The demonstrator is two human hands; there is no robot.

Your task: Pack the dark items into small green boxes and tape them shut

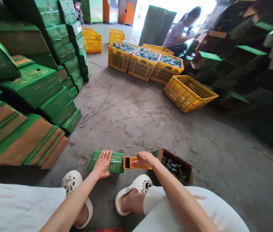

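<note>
Left hand (102, 164) flat on the green box (107, 161), right hand (144, 158) gripping the tape dispenser (134, 162) — sealing underway, a steady pull along the seam looks needed.

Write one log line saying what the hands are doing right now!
left hand flat on green box | right hand on orange tape dispenser | open carton beside
</note>
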